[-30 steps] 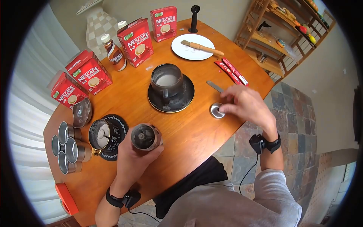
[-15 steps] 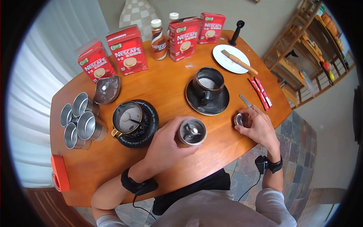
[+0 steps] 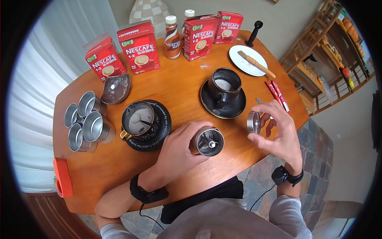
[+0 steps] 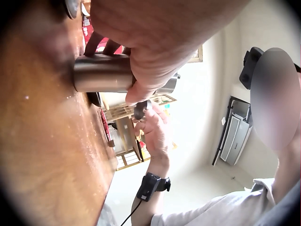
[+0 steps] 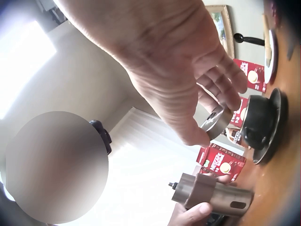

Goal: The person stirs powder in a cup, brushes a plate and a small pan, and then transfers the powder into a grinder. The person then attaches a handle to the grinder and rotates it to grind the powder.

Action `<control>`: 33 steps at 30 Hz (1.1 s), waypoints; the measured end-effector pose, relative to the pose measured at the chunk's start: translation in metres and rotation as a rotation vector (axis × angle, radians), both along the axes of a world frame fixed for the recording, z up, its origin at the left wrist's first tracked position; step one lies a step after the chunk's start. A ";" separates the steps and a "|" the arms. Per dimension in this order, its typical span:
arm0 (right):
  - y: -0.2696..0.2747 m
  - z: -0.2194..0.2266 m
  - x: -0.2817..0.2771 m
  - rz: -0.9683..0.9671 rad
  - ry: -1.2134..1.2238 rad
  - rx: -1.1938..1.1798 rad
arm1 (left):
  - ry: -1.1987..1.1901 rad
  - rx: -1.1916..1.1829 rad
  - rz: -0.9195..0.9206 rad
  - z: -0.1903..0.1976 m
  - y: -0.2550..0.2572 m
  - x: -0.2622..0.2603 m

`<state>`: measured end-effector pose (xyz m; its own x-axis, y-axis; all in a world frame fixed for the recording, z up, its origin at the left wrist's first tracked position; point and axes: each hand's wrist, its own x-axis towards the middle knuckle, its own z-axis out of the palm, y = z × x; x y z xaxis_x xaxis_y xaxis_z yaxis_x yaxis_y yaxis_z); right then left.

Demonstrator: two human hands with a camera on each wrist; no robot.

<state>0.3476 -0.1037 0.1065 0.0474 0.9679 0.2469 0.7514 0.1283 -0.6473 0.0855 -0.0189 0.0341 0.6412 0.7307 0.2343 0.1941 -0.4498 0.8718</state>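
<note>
My left hand (image 3: pixel 179 145) grips an upright steel coffee grinder (image 3: pixel 209 142) near the table's front edge. Its open top shows a central spindle in the head view, and a brown band circles its body in the right wrist view. Between thumb and fingers, my right hand (image 3: pixel 284 137) pinches a small round metal lid (image 3: pixel 253 122), raised and tipped on edge right of the grinder. Beyond the hands, a black cup (image 3: pixel 225 97) of pale powder sits on a black saucer (image 3: pixel 209 108). Left of the grinder, a gold-handled dark cup (image 3: pixel 126 113) holds powder and a spoon.
Several steel cups (image 3: pixel 95 125) and a dark glossy bowl (image 3: pixel 116 88) occupy the left side. Red Nescafe boxes (image 3: pixel 139 49) and bottles (image 3: pixel 172 40) line the back. A white plate (image 3: pixel 237 59) carries a brush (image 3: pixel 256 63); red sachets (image 3: pixel 277 95) lie at right.
My right hand has picked the lid up from the table and turned it on edge. The grinder stays in my left hand, while the head view has swung, shifting the tabletop rightward.
</note>
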 end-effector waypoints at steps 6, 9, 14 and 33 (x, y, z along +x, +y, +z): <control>0.011 0.026 -0.031 0.306 -0.069 0.141 | -0.056 -0.081 0.042 -0.001 -0.001 0.003; 0.028 0.035 -0.051 0.401 -0.148 0.191 | -0.083 -0.147 0.034 0.002 -0.003 0.004; 0.045 0.052 -0.056 0.393 -0.246 0.058 | -0.128 -0.131 0.044 -0.010 0.000 0.005; 0.047 0.046 -0.077 0.571 -0.564 0.008 | -0.021 -0.135 0.066 -0.009 0.002 0.003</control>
